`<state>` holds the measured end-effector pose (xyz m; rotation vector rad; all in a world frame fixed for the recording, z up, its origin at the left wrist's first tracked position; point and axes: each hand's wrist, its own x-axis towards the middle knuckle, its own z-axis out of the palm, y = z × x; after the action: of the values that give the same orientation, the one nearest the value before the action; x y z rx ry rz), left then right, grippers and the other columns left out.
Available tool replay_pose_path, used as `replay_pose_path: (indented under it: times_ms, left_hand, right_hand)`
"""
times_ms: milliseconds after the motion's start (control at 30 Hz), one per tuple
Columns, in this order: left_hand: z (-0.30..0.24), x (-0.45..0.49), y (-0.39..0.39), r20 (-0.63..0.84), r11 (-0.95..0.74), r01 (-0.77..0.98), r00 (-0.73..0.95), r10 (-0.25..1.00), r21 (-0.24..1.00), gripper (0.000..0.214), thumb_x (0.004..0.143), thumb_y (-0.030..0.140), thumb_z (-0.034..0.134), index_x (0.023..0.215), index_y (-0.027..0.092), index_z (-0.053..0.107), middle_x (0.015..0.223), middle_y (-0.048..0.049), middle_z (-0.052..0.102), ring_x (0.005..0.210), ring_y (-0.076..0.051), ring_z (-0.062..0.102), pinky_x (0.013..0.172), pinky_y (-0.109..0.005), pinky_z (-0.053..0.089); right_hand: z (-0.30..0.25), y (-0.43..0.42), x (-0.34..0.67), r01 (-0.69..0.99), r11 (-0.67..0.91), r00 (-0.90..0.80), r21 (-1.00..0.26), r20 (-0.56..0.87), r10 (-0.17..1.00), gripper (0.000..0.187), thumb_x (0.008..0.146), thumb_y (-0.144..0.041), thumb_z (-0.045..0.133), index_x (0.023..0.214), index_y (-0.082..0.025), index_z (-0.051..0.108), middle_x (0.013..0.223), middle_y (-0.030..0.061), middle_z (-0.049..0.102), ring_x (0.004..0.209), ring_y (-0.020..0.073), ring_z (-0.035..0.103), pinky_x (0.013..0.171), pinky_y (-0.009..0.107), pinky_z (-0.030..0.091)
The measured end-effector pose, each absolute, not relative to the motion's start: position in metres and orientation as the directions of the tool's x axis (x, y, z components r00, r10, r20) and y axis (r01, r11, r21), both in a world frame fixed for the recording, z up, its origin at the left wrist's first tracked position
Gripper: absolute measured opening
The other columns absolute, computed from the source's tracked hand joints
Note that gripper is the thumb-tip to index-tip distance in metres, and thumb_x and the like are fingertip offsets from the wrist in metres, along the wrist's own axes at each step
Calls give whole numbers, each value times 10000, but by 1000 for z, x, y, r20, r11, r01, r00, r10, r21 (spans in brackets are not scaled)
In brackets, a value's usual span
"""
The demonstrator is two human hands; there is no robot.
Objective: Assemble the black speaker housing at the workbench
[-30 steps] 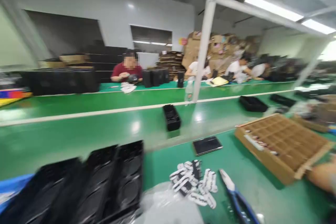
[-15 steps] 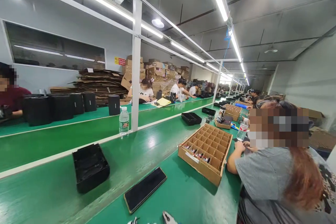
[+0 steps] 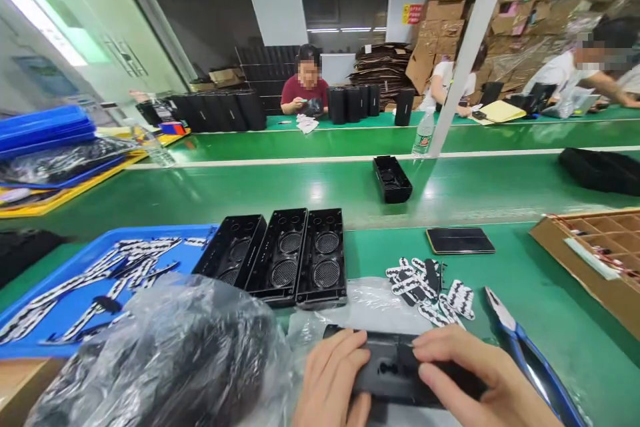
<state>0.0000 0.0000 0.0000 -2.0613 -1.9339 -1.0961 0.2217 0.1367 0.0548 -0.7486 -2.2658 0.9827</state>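
Hands, left [image 3: 333, 380] and right [image 3: 475, 380], clasp black housing [image 3: 395, 370]; wall sign [image 3: 412, 13] seemingly unreadable.

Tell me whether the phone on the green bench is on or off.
Looks off, or at least dark: the phone lies flat, face up, its screen plain black, beside the cardboard divider box.

Both hands: left [image 3: 330, 380], right [image 3: 470, 377], gripping black housing [image 3: 395, 370]; pliers [image 3: 530, 353] beside.

No writing can be read: the red and yellow wall sign [image 3: 413, 13] and the water bottle [image 3: 423, 134] label are too blurred to make out.
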Motion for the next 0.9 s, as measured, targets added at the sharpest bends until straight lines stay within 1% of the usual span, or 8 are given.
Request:
replay_pose_path:
  times_ms: [167, 333, 600, 700, 800, 900]
  left_hand:
    - [2, -1, 10, 615, -268, 884, -28, 788, 382, 357, 915, 42, 477, 1209, 191, 612, 1310, -82, 696, 1320, -202, 572, 1115, -345, 472]
    - [4, -7, 10, 627, -330, 860, 14, 779, 390, 344, 924, 38, 507, 1224, 166, 617, 1331, -81, 671, 1372, -183, 506, 1163, -308, 405]
    - [11, -7, 10, 602, -335, 857, 37, 797, 391, 350, 943, 38, 519, 1263, 152, 604, 1347, -96, 667, 1381, -188, 503, 1150, -316, 428]
    - [18, -7, 8, 587, -327, 861, 41, 808, 390, 343, 940, 28, 531, 1251, 153, 606, 1334, -97, 675, 1373, -185, 515, 1147, -313, 438]
    - [18, -7, 7, 589, -330, 855, 37, 808, 399, 343, 947, 34, 536, 1264, 146, 605, 1340, -112, 671, 1367, -198, 525, 1132, -328, 464]
    - [11, -8, 8, 628, -354, 870, 67, 775, 344, 368, 981, 34, 487, 1293, 163, 634, 1344, -115, 668, 1356, -218, 537, 1089, -362, 496]
  right_hand:
    - [53, 134, 212, 197, 700, -727, -687, 376, 574, 197, 937, -131, 710, 1050, -292, 691, 1035, -20, 785, 969, 123, 768, 891, 157, 619]
    - [47, 137, 204, 121, 760, -771, -638, 422, 477, 292, 946, -55, 656, 1135, -278, 665, 1088, 16, 757, 1002, 132, 747, 885, 196, 624]
    - [45, 135, 204, 162, 778, -811, -607, 367, 455, 291, 983, -54, 593, 1154, -280, 660, 1127, 32, 714, 1008, 149, 703, 878, 249, 621]
    - [47, 135, 202, 141, 799, -808, -585, 399, 435, 282, 985, -48, 586, 1148, -259, 675, 1115, 47, 716, 1002, 159, 695, 869, 250, 623]
    - [49, 134, 200, 127, 820, -794, -558, 438, 421, 254, 988, -57, 569, 1107, -237, 702, 1076, 64, 726, 961, 181, 693, 830, 275, 636]
    - [50, 133, 198, 118, 828, -800, -548, 442, 406, 262, 998, -55, 548, 1129, -218, 706, 1095, 85, 721, 967, 199, 680, 819, 303, 647]
